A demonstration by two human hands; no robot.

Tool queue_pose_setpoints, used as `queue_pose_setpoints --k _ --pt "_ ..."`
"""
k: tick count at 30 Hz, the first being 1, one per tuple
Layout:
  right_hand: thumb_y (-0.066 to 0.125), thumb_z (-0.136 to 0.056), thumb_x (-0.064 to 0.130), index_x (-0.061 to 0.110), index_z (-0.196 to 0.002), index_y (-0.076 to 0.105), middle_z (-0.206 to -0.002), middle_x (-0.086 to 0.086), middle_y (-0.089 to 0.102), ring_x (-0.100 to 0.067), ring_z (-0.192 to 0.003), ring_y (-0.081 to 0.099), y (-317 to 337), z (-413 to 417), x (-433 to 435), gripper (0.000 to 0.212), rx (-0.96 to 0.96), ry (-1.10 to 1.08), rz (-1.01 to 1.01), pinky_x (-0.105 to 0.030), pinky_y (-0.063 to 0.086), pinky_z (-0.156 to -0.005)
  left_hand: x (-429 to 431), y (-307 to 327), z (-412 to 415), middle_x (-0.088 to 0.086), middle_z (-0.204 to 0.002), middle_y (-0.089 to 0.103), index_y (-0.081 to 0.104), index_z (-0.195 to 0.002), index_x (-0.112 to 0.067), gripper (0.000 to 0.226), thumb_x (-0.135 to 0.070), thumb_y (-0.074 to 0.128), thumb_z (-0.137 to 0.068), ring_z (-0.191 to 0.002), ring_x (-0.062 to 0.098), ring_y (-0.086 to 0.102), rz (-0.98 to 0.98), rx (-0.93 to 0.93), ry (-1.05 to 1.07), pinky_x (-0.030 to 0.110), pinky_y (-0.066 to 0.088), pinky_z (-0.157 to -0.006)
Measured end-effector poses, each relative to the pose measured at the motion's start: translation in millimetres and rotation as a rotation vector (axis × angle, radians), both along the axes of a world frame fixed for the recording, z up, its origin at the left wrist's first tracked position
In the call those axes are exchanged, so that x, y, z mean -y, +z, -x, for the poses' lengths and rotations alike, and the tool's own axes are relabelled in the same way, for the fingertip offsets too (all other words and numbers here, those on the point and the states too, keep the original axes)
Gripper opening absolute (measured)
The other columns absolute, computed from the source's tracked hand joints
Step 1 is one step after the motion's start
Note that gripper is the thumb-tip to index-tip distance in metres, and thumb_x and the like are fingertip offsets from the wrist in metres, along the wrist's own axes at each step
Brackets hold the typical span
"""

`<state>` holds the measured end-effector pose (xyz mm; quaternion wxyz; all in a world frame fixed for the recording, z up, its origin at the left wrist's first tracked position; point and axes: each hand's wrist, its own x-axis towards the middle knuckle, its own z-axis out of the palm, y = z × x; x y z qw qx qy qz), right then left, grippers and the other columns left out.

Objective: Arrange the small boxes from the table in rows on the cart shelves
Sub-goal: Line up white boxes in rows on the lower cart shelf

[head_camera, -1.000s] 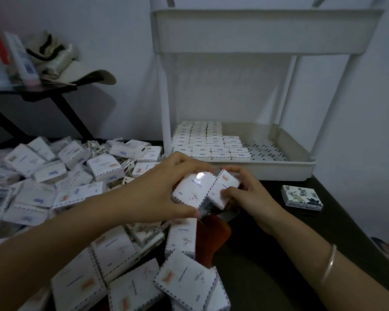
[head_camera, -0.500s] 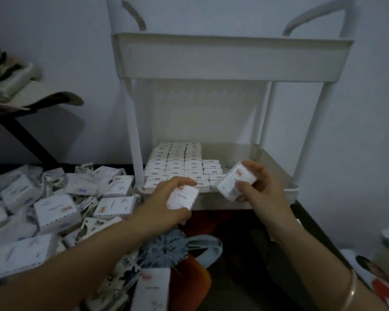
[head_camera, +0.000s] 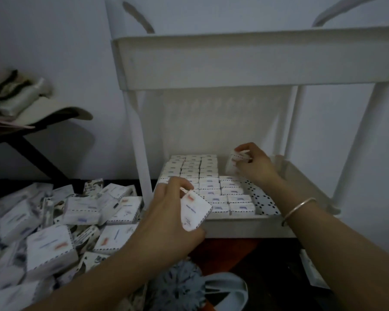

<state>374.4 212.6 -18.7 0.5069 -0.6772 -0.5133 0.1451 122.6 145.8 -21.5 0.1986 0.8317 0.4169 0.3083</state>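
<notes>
A white cart (head_camera: 245, 227) stands on the dark table, and its lower shelf holds neat rows of small white boxes (head_camera: 208, 187) on the left and middle. My right hand (head_camera: 255, 163) is inside the shelf, above the far end of the rightmost row, and grips a small white box (head_camera: 234, 163) held tilted. My left hand (head_camera: 166, 212) hovers at the shelf's front rim and grips another small white box (head_camera: 194, 211), tilted with its face toward me. A loose heap of the same boxes (head_camera: 52, 223) covers the table to the left.
The right part of the shelf floor (head_camera: 264, 202) is bare and dotted with holes. The cart's upper tray (head_camera: 256, 57) overhangs the shelf. A black side table with a cap (head_camera: 43, 111) stands at far left. A blue-grey pompom object (head_camera: 177, 286) lies near the front.
Both hands separated from the pile, each carrying a box. The right hand moved up and into the shelf toward the back; the left hand rose to the shelf's front rim. The view shifted rightward.
</notes>
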Motion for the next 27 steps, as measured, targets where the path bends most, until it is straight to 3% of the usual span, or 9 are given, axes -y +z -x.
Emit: queue_pose_setpoints --k 2,5,7,10,12,15,22,25,27 --pt "0.061 -0.091 0.012 0.017 -0.113 0.059 -0.101 0.001 0.06 -0.01 -0.079 0.059 -4 1 -3 0.023 -0.1 0.092 0.071 -0.019 0.049 -0.065 -5 10 -4 -0.021 -0.113 0.038 0.037 -0.116 -0.047 0.057 -0.04 0.075 -0.074 -0.097 -0.007 0.042 0.007 -0.102 -0.03 0.008 0.037 -0.071" --pt "0.06 -0.092 0.01 0.016 -0.113 0.06 -0.102 0.0 0.062 -0.009 -0.081 0.06 -10 -1 -3 0.022 -0.172 0.193 0.11 -0.018 0.048 -0.064 -18 20 -17 -0.022 -0.108 0.054 0.053 -0.121 -0.043 0.054 -0.058 0.07 -0.072 -0.1 -0.001 0.05 -0.002 -0.177 -0.043 0.021 0.044 -0.082" --pt "0.056 -0.092 0.009 0.019 -0.11 0.061 -0.103 -0.002 0.062 -0.013 -0.084 0.06 -12 -3 -4 0.021 -0.146 0.218 0.124 -0.022 0.046 -0.067 -32 25 -28 -0.024 -0.101 0.059 0.057 -0.123 -0.039 0.055 -0.06 0.066 -0.073 -0.094 -0.003 0.053 -0.013 -0.146 -0.027 0.017 0.043 -0.076" --pt "0.044 -0.095 0.009 0.022 -0.106 0.063 -0.104 0.001 0.061 -0.011 -0.086 0.056 -12 -1 -5 0.026 -0.12 0.257 0.175 -0.022 0.042 -0.067 -57 39 -47 -0.017 -0.099 0.062 0.053 -0.126 -0.032 0.051 -0.05 0.066 -0.081 -0.083 0.0 0.06 0.057 0.004 -0.014 0.018 0.047 -0.068" --pt "0.036 -0.098 0.012 0.02 -0.106 0.064 -0.101 0.003 0.061 -0.01 -0.085 0.055 -13 -1 -5 0.03 -0.141 0.26 0.214 -0.022 0.041 -0.065 -75 48 -61 -0.009 -0.104 0.063 0.047 -0.13 -0.03 0.048 -0.044 0.063 -0.086 -0.088 0.01 0.064 0.074 0.075 -0.01 0.028 0.053 -0.071" --pt "0.031 -0.098 0.01 0.014 -0.113 0.061 -0.101 -0.004 0.063 -0.014 -0.086 0.058 -13 -3 -7 0.034 -0.199 0.242 0.258 -0.02 0.044 -0.063 -101 56 -78 -0.004 -0.11 0.059 0.044 -0.132 -0.031 0.048 -0.031 0.061 -0.087 -0.095 0.017 0.062 -0.005 0.066 0.025 0.032 0.054 -0.08" --pt "0.041 -0.099 0.014 0.013 -0.141 0.037 -0.094 0.0 0.055 -0.009 -0.076 0.054 -19 -7 -10 0.043 -0.221 0.221 0.334 -0.018 0.043 -0.058 -143 48 -114 -0.003 -0.119 0.058 0.059 -0.104 -0.036 0.045 0.004 0.055 -0.084 -0.098 0.014 0.059 0.036 -0.003 -0.159 0.021 0.055 -0.065" --pt "0.049 -0.097 0.013 0.015 -0.147 0.024 -0.094 0.001 0.055 -0.009 -0.078 0.057 -21 -11 -13 0.056 -0.302 0.193 0.307 -0.019 0.045 -0.059 -150 37 -126 -0.004 -0.113 0.056 0.059 -0.109 -0.034 0.043 0.001 0.057 -0.086 -0.089 0.011 0.056 0.014 -0.027 -0.172 0.011 0.045 -0.063" --pt "0.053 -0.095 0.012 0.016 -0.149 0.016 -0.107 -0.006 0.056 -0.016 -0.09 0.06 -23 -12 -15 0.065 -0.333 0.181 0.292 -0.023 0.049 -0.068 -153 30 -130 -0.002 -0.121 0.057 0.06 -0.117 -0.033 0.043 -0.002 0.058 -0.087 -0.093 0.009 0.053 -0.003 -0.083 -0.193 0.012 0.043 -0.07"
